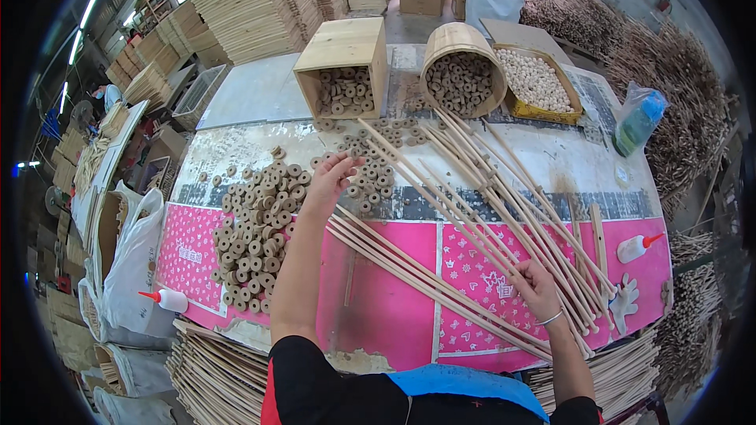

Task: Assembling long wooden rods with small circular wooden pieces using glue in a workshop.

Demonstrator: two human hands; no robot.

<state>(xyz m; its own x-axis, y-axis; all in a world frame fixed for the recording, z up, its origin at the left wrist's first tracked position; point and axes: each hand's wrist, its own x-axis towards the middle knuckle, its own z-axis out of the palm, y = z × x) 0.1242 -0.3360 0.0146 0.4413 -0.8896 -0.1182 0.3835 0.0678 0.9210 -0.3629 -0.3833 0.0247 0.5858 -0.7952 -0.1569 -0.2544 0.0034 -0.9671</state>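
My right hand is closed around the lower part of a thin wooden stick, which slants up and left over the table. It may hold a second stick beside it; I cannot tell. My left hand is raised near the far end of that stick, fingers curled together. Whatever is between its fingertips is hidden. Below and around the left hand lies a heap of round wooden discs with centre holes. More long sticks lie in a bundle beyond my right hand, and several others lie in front of me.
A square wooden box and a round wooden tub hold more discs. Beside them stands a yellow tray of pale beads. White red-tipped glue bottles, a glove and a green bottle lie at the sides.
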